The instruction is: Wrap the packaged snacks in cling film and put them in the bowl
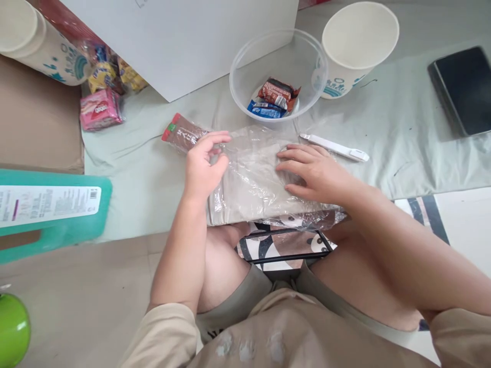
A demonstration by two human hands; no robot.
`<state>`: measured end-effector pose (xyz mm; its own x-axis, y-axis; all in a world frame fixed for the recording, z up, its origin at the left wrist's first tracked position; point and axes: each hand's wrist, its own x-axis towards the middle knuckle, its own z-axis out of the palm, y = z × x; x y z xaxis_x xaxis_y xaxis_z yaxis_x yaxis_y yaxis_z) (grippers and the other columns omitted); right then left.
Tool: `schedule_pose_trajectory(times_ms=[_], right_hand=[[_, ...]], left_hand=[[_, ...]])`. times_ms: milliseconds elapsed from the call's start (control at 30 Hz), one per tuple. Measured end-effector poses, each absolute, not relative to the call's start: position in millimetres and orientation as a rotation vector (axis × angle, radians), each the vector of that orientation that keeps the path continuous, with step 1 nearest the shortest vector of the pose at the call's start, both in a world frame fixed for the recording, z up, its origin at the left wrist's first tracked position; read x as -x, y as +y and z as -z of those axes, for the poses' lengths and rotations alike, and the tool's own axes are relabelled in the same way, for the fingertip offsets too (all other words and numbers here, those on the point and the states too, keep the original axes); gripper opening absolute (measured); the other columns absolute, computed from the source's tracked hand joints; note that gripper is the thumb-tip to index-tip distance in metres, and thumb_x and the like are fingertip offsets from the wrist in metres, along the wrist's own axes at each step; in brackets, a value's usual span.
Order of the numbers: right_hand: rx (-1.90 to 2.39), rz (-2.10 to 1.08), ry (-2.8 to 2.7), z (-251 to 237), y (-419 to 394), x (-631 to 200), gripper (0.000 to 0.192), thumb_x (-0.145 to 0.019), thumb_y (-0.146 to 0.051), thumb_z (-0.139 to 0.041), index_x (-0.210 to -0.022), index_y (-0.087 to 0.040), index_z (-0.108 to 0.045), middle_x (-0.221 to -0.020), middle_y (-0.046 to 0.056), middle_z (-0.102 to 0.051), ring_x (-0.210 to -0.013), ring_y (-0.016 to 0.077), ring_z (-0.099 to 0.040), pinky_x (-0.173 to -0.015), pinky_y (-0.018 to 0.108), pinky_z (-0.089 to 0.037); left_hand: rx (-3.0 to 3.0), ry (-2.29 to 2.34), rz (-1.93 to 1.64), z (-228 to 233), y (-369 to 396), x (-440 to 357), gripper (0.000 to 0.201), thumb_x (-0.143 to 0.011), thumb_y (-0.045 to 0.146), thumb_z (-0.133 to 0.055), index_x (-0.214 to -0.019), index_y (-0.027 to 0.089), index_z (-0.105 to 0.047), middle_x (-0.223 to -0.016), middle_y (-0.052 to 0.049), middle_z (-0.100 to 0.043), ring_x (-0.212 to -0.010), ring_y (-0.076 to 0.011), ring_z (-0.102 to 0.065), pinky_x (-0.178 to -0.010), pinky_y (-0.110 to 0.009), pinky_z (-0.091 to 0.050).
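A sheet or bag of clear plastic lies crinkled on the cloth in front of me, its near edge hanging over the table's edge. My right hand rests flat on its right side, fingers spread. At its left edge is my left hand, thumb and fingers apart and slightly curled. Just beyond that hand lies a brown packet with a red end and white lettering, partly hidden by the fingers. A white utility knife lies to the right, past my right hand.
A clear plastic bowl holds wrapped snacks. Beside it stands a white paper cup. A black phone is at right. To the left are a pink packet, stacked cups and a teal bottle. A white box stands behind.
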<state>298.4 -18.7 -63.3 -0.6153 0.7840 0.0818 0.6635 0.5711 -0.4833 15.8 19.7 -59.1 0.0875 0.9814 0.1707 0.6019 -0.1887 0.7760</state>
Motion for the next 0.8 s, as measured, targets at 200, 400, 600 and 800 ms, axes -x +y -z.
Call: schedule_pose_trajectory(times_ms=[200, 400, 600, 800], right_hand=[[1.205, -0.601, -2.531, 55.1, -21.6, -300.6, 0.031, -0.09, -0.036, -0.065, -0.118, -0.025, -0.071, -0.132, 0.012, -0.071, -0.127, 0.0371, -0.061, -0.101, 0.056, -0.045], [1.333, -0.495, -2.539, 50.7, -18.6, -300.3, 0.024, -0.097, -0.034, -0.052, -0.106, -0.025, -0.072, -0.09, 0.008, -0.074, -0.093, 0.03, -0.066, -0.082, 0.046, -0.042], [1.371, -0.42, -2.537, 51.0, -16.8, -297.0, 0.022, -0.096, -0.029, -0.052, -0.102, -0.024, -0.073, -0.089, 0.008, -0.075, -0.09, 0.0287, -0.066, -0.077, 0.042, -0.041], [1.385, -0.47, -2.579, 49.8, -16.2, -297.3, 0.023, -0.095, -0.027, -0.054, -0.105, -0.022, -0.074, -0.095, 0.009, -0.076, -0.094, 0.029, -0.066, -0.079, 0.04, -0.043]], left_hand=[[-1.961, 1.65, -0.803, 63.1, 20.6, -15.2, 0.037, -0.081, 0.013, -0.067, -0.117, 0.024, -0.072, -0.149, -0.008, -0.061, -0.136, -0.0262, -0.06, -0.099, -0.038, -0.059], [-2.063, 1.637, -0.61, 64.4, 22.3, -21.4, 0.037, -0.081, 0.017, -0.072, -0.118, 0.024, -0.071, -0.142, -0.008, -0.066, -0.134, -0.0287, -0.06, -0.102, -0.041, -0.057], [-1.996, 1.639, -0.656, 62.7, 20.8, -25.5, 0.037, -0.08, 0.015, -0.072, -0.116, 0.022, -0.072, -0.102, -0.004, -0.077, -0.098, -0.0209, -0.069, -0.098, -0.038, -0.056], [-1.825, 1.553, -0.787, 62.9, 20.0, -23.6, 0.015, -0.079, 0.025, -0.072, -0.093, 0.019, -0.074, -0.08, -0.001, -0.072, -0.078, -0.0156, -0.065, -0.083, -0.032, -0.055]])
